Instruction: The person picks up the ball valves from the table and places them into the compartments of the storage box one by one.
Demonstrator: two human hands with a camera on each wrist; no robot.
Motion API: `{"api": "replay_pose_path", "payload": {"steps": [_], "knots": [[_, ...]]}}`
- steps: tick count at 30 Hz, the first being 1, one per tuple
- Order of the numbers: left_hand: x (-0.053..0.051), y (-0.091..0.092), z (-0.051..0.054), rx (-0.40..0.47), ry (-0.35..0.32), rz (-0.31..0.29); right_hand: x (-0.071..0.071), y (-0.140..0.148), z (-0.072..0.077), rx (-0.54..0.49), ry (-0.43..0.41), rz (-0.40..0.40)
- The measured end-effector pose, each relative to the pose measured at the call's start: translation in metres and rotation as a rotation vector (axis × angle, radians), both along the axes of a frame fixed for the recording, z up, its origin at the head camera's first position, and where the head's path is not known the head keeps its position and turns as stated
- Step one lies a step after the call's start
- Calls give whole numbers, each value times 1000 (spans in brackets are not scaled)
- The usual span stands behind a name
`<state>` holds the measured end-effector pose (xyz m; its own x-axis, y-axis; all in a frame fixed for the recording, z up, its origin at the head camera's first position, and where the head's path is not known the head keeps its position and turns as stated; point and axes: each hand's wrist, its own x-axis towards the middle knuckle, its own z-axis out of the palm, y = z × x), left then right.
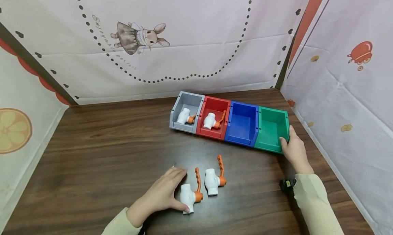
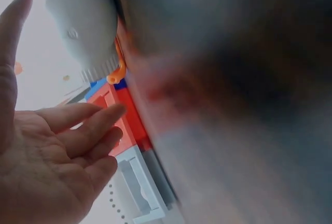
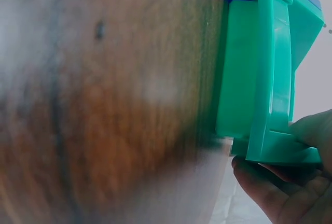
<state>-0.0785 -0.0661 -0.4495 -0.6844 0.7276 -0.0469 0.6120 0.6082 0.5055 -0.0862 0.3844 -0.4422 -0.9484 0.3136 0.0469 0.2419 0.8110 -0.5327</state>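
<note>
My left hand is around the left side of a white ball valve with an orange lever, lying on the table. Its thumb is at the valve's lower end and its fingers are spread, not closed round it. The left wrist view shows the open palm beside the white valve body. A second white ball valve lies just to the right. At the row's right end, my right hand grips the side wall of a green bin, thumb inside and fingers outside, as the right wrist view confirms.
Left of the green bin, a blue bin, a red bin and a grey bin stand joined in a row. The red and grey ones each hold a ball valve. Printed curtains surround the wooden table.
</note>
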Motion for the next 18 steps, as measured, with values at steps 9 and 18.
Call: {"api": "replay_pose_path", "payload": {"steps": [9, 18], "knots": [[12, -2, -1, -39, 15, 2, -1, 0, 0, -2, -11, 8], [18, -2, 0, -68, -1, -26, -2, 2, -1, -9, 2, 19]]}}
